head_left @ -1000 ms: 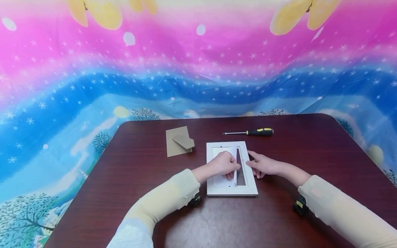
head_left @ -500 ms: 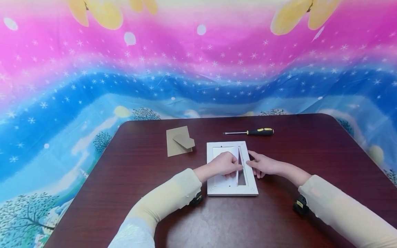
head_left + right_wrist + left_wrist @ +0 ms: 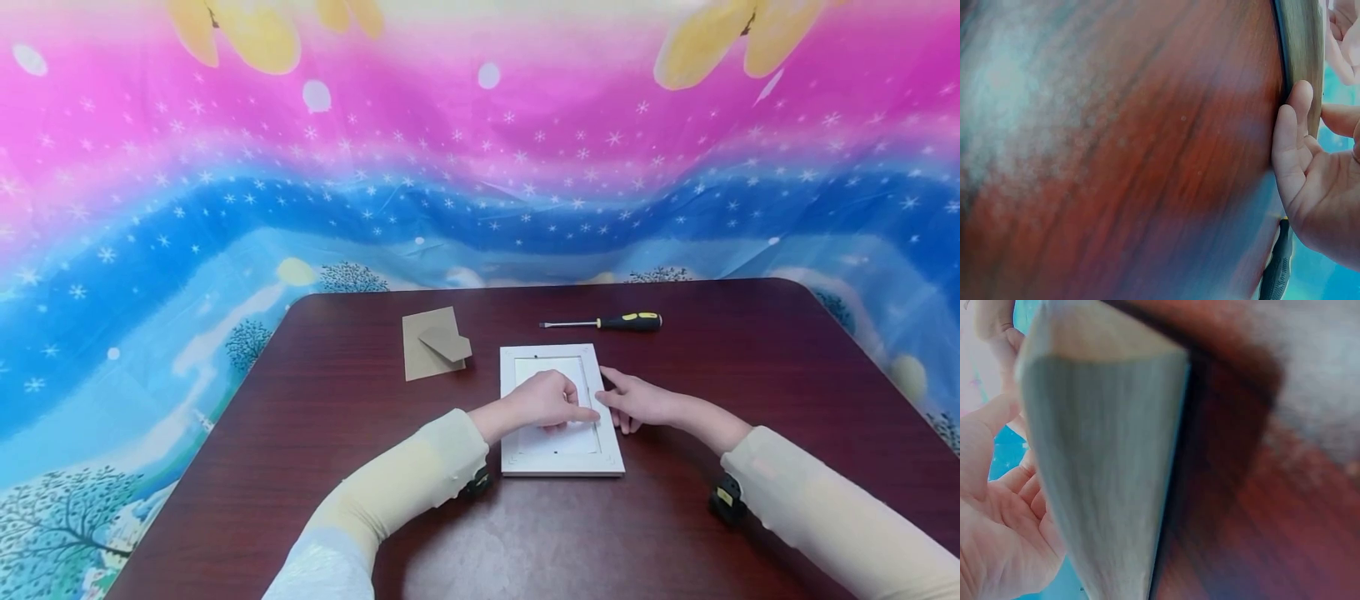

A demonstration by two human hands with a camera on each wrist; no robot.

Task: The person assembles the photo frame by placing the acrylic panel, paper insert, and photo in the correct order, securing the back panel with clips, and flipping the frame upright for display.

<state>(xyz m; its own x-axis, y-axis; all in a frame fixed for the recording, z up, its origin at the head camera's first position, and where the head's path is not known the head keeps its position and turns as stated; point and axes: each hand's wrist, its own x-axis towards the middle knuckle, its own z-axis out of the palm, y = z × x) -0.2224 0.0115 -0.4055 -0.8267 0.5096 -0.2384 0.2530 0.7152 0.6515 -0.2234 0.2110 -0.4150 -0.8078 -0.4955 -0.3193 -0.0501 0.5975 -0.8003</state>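
Observation:
A white picture frame [image 3: 561, 464] lies face down on the table, and a white sheet [image 3: 536, 440] lies flat across its opening. My left hand [image 3: 551, 398] is over the sheet, its thumb stretched to the right rim and its other fingers bent; their tips are partly hidden. In the left wrist view, the palm of that hand [image 3: 1010, 537] shows beyond the frame's side [image 3: 1104, 462]. My right hand [image 3: 637, 400] holds the frame's right edge, with the thumb on the rim and fingers against the side [image 3: 1304, 37], as the right wrist view shows.
Behind and left of the frame lies a brown backing board [image 3: 420, 358] with its stand flap [image 3: 447, 343] raised. A screwdriver [image 3: 630, 322] with a black and yellow handle lies beyond the frame. The dark wooden table [image 3: 300, 433] ends at a patterned cloth [image 3: 480, 192].
The white sheet, which stood tilted with a gap at its right edge, has come down flat over the opening. My left thumb has moved right to the rim. My right hand stays put.

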